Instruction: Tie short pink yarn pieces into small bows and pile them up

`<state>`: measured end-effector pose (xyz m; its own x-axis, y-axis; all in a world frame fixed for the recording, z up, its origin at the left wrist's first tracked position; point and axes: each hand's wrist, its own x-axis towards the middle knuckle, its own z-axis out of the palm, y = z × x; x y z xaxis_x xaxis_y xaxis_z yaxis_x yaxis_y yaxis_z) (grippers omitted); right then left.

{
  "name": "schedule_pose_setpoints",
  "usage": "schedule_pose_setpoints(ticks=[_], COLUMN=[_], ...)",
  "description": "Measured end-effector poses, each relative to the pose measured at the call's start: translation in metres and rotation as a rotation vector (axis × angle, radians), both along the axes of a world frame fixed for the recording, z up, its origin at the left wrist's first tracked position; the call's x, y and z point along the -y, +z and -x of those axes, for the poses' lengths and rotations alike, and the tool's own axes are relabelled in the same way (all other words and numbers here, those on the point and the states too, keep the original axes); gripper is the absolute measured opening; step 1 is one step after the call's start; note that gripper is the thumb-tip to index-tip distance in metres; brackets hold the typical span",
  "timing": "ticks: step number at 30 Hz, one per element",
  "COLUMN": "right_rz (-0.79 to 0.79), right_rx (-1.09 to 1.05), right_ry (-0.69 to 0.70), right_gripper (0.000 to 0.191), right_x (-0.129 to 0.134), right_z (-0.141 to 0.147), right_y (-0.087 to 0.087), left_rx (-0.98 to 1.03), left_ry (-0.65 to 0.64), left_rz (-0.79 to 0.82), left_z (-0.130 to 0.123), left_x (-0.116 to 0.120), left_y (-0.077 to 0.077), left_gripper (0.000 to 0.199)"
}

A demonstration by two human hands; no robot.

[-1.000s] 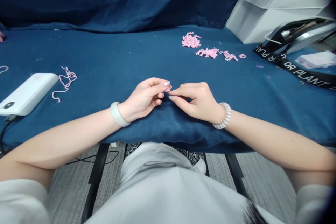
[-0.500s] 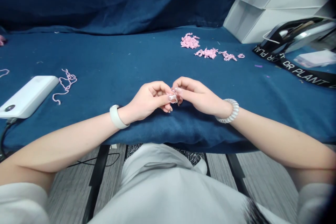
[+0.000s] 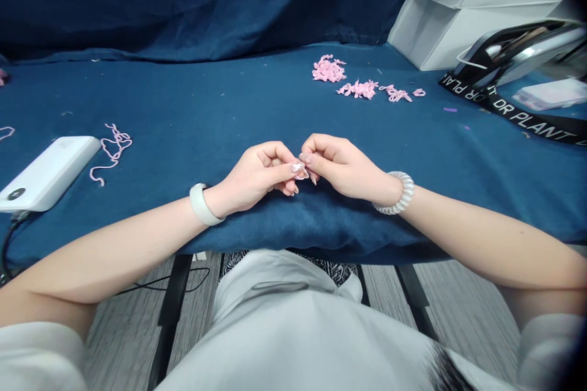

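L hand [image 3: 257, 177] & R hand [image 3: 342, 165] tip to tip over near edge of blue cloth [image 3: 206, 110]; small pink bit [image 3: 302, 175], prob. yarn, at the fingertips betw. them, mostly hidden. L grip: thumb & index nipped on bit, other fingers loosely curled; R grip: thumb & index brought together at bit's R side, can't tell if it has hold or only touches. Chg: 1 s ago R fingers reached out nearly straight; now curled in to meet L; v. little diff. over last half-sec. Means, I'd judge, both hands now on fine work at the bit; pile [image 3: 329, 69], clump [image 3: 359, 90] & loops [image 3: 395, 94] lie beyond, to R, unchanged; strand [image 3: 115, 149] by power bank [image 3: 48, 174], untouched.
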<state>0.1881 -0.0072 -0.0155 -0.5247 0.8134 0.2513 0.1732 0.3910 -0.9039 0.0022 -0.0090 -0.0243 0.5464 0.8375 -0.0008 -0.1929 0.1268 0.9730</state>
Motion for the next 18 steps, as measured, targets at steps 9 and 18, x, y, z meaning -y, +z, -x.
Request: schedule_pose_setpoints(ticks=[9, 18], right_rz=[-0.134, -0.436], right_rx=[0.001, 0.098], right_ry=[-0.276, -0.329], right_gripper=[0.031, 0.022], right_x=[0.009, 0.014], right_z=[0.004, 0.006], right_y=[0.000, -0.002], left_rx=[0.049, 0.037], left_ry=[0.069, 0.101], left_rz=[0.128, 0.220], left_z=[-0.002, -0.005], left_x=[-0.001, 0.000], left_y=[0.003, 0.003], left_gripper=[0.028, 0.029])
